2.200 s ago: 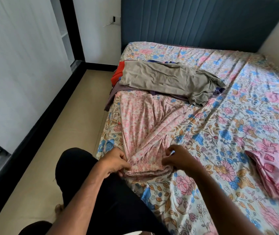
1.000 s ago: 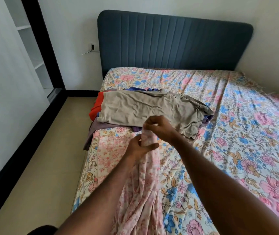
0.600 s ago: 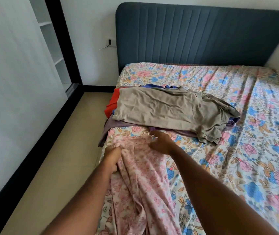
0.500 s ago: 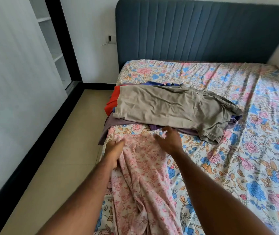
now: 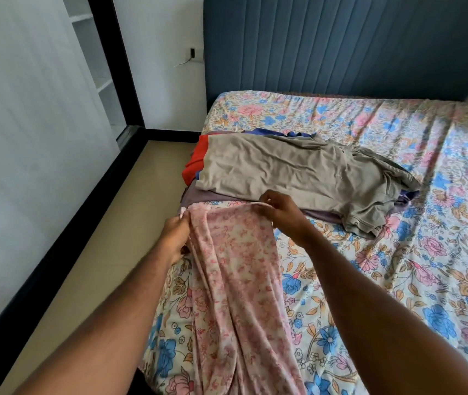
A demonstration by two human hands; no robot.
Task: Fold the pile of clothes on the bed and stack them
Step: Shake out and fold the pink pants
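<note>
1. Two bare forearms reach in from the near edge, one hand on each far corner of a single pink floral garment [image 5: 235, 283].
2. That garment is thin, soft cloth, lying as a long narrow strip with lengthwise creases on the bed [image 5: 398, 280], along its left side, running away from the viewer.
3. The left hand [image 5: 174, 235] pinches the garment's far left corner, fingers curled tight on the hem.
4. The right hand [image 5: 281, 212] pinches the far right corner between thumb and fingertips; the hem is stretched taut between the two hands.
5. The bed wears one floral sheet in blue, pink and orange, wrinkled in places.
6. Just beyond the hands lies one pile of clothes [image 5: 298, 172]: a crumpled khaki piece on top, with red, blue and mauve edges showing beneath, so at least four pieces.
7. Farthest back stands one blue headboard [image 5: 341, 44], padded in vertical channels, against a white wall.
</note>
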